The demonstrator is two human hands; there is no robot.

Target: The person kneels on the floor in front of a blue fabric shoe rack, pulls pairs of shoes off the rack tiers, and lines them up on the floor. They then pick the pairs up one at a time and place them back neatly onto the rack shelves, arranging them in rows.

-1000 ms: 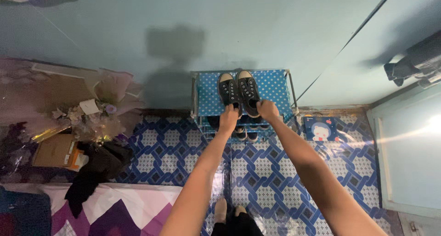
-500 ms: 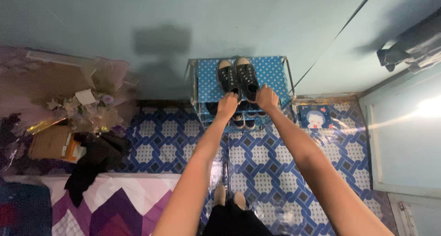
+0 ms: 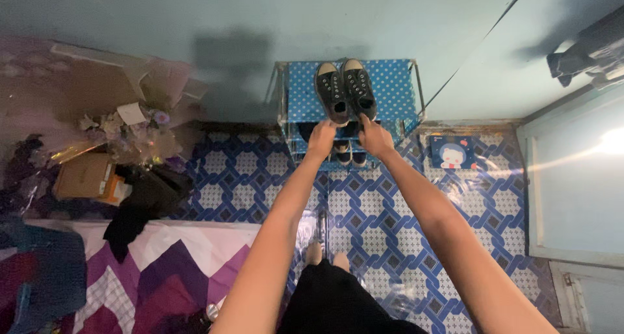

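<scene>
Tiles (image 3: 390, 217), blue-patterned, floor a room with pale walls. Left hand (image 3: 321, 139) and right hand (image 3: 376, 138) reach the rack (image 3: 396, 87), fingers curled at the shoes' (image 3: 344, 90) heels; grip unclear.

Both arms are extended forward and down from the body, bare to above the elbow, nearly straight, converging toward the hands. Left hand (image 3: 322, 138) lies palm down, knuckles up, fingers curled forward and out of sight past the knuckles. Right hand (image 3: 375, 136) lies just beside it at the same reach, also back up, fingers bent forward. The two hands are close but apart, with a narrow gap between them. Wrists are straight, in line with the forearms. Whether either hand grips anything cannot be told. Bare feet (image 3: 326, 254) show below, between the forearms.
</scene>
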